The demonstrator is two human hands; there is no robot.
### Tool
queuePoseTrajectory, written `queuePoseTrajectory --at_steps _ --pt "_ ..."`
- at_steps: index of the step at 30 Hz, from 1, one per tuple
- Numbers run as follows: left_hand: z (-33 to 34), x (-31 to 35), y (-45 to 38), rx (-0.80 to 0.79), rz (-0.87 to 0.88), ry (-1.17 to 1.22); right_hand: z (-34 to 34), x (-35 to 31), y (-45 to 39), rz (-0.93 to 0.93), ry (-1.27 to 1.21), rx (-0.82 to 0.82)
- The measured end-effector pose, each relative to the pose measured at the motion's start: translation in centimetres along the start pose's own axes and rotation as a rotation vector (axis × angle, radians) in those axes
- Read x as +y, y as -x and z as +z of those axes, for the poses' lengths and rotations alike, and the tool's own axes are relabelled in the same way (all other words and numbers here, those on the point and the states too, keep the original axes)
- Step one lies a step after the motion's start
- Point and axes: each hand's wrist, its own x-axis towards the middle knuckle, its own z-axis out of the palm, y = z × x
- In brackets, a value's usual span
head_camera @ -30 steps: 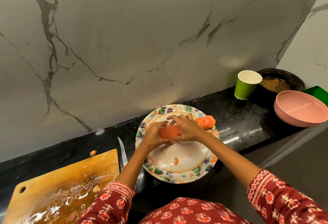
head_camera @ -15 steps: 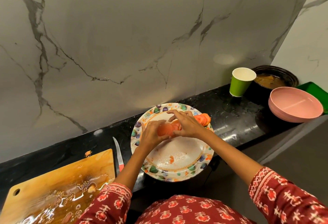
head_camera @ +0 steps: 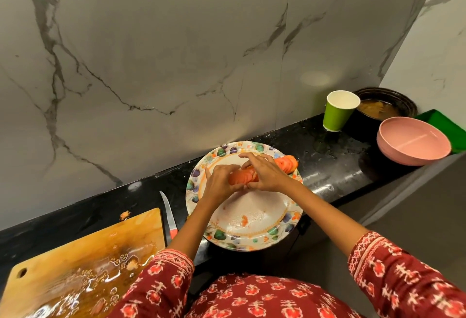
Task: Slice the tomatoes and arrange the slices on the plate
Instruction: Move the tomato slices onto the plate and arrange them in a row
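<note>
A floral-rimmed plate (head_camera: 254, 238) sits on the black counter. Across its far half lies a row of tomato slices (head_camera: 242, 177), pressed together like a sliced tomato. My left hand (head_camera: 219, 183) cups the left end of the row with curled fingers. Over the middle of the row my right hand (head_camera: 266, 174) grips with fingers and thumb, hiding part of it. More slices (head_camera: 287, 163) show past my right hand near the plate's far right rim. A small tomato bit (head_camera: 244, 220) lies in the plate's centre.
A wet wooden cutting board (head_camera: 83, 257) lies at the lower left, with a red-handled knife (head_camera: 168, 216) between it and the plate. At the right stand a green paper cup (head_camera: 339, 111), a dark pot (head_camera: 385, 105), a pink bowl (head_camera: 413, 141) and a green item (head_camera: 443, 123).
The camera view has shifted slightly. Both hands stay on the tomato slices, and the row has spread a little, with separate slices now showing between the hands.
</note>
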Motion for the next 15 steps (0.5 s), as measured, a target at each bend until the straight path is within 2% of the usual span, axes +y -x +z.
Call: queuePoseTrajectory --at_steps 15 --pt "0.8 -0.8 0.0 0.039 -0.016 0.115 -0.8 1.1 -0.6 0.026 -0.167 0.007"
